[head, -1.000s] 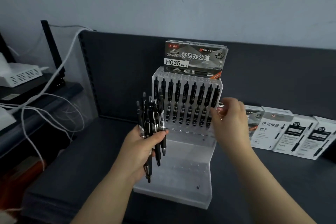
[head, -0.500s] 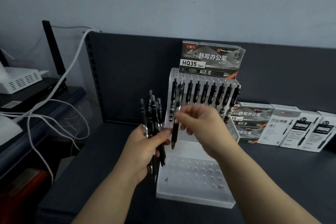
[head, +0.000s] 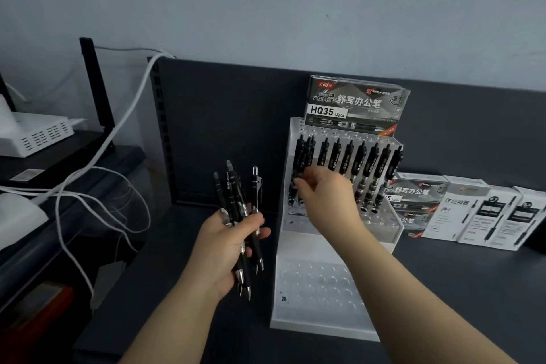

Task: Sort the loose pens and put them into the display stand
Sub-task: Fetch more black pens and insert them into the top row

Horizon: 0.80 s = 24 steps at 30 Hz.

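Observation:
A clear stepped display stand (head: 322, 287) sits on the dark table, its upper tier holding a row of several black pens (head: 359, 161). My left hand (head: 227, 248) grips a bundle of several loose black pens (head: 239, 204), tips pointing down, left of the stand. My right hand (head: 325, 195) reaches to the left end of the upper row and pinches one black pen (head: 305, 154) standing there beside the leftmost pen. The lower tier's holes hold no pens.
A pen box labelled HQ35 (head: 357, 106) stands on top of the stand. More pen boxes (head: 472, 213) lie to the right. White cables (head: 97, 186) and a white device (head: 35, 133) occupy the shelf at left. A dark panel (head: 221, 133) rises behind.
My right hand drew one pen from the bundle in my left hand and carried it up to the left end of the stand's upper row. The view shifted left.

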Each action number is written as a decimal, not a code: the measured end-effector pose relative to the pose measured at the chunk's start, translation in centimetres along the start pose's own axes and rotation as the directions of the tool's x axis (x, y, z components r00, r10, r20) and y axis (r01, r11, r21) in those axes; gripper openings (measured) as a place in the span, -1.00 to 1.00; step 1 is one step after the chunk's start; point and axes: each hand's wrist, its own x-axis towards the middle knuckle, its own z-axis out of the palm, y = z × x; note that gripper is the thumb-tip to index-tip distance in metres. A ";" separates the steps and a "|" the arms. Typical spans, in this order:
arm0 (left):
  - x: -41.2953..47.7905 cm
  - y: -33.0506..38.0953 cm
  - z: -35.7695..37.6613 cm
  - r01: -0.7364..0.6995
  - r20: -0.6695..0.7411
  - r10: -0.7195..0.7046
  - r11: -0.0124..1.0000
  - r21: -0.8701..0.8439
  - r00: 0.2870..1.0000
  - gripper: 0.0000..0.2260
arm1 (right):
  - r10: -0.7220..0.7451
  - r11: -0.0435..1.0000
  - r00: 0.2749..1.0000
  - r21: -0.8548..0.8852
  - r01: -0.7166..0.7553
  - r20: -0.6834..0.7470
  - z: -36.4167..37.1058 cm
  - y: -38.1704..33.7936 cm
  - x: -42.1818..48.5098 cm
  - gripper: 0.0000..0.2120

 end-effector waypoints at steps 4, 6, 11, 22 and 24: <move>0.0 0.0 0.0 -0.016 0.003 0.016 1.000 0.002 1.000 -0.92 | -0.005 1.000 1.000 -0.016 0.005 0.021 -0.1 -0.2 0.2 -0.78; 0.0 0.0 0.1 -0.027 -0.003 0.027 1.000 0.005 1.000 -0.91 | -0.016 0.999 0.999 -0.035 0.017 0.042 0.1 -0.3 0.2 -0.78; 0.1 0.2 0.1 -0.039 -0.008 0.039 0.999 0.010 0.999 -0.94 | -0.009 0.996 0.997 -0.091 0.016 0.082 0.3 -0.5 0.3 -0.81; -0.1 0.5 1.0 -0.042 0.117 0.041 0.999 0.008 0.992 -0.92 | 0.049 0.910 0.953 0.379 -0.166 0.301 -0.3 -2.7 -3.4 -0.83; 0.0 0.5 1.0 -0.021 0.122 0.022 1.000 -0.011 0.992 -0.94 | 0.084 0.848 0.944 0.474 -0.235 0.318 -1.0 -2.6 -3.1 -0.83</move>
